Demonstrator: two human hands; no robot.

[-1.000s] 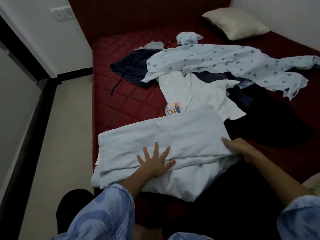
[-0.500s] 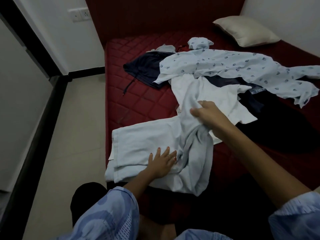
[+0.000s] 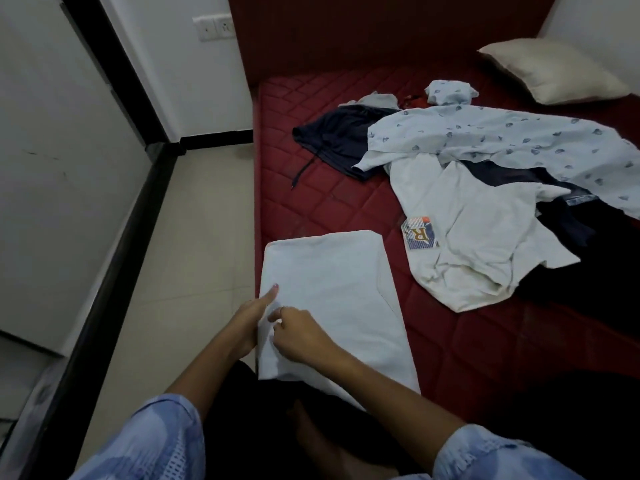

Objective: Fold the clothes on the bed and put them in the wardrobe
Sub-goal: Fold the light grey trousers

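Observation:
A pale blue garment [image 3: 332, 289], folded into a narrow rectangle, lies at the near left corner of the red mattress [image 3: 311, 209]. My left hand [image 3: 247, 320] holds its left edge: one finger lies straight on top and the others are hidden under the cloth. Just beside it, my right hand [image 3: 298, 336] pinches the same edge. Unfolded clothes lie further back: a white T-shirt [image 3: 467, 237] with a printed patch, a light patterned shirt [image 3: 502, 140], navy shorts [image 3: 339, 143] and a dark garment [image 3: 588, 282].
A cream pillow [image 3: 550, 71] lies at the far right corner of the bed. Tiled floor [image 3: 194, 237] runs along the bed's left side. A white panel with a black frame [image 3: 52, 168] stands at the left. My dark-clad legs are below the garment.
My right hand has carried the garment's right half over to the left, so the cloth is now half as wide. Both hands have met at its left edge.

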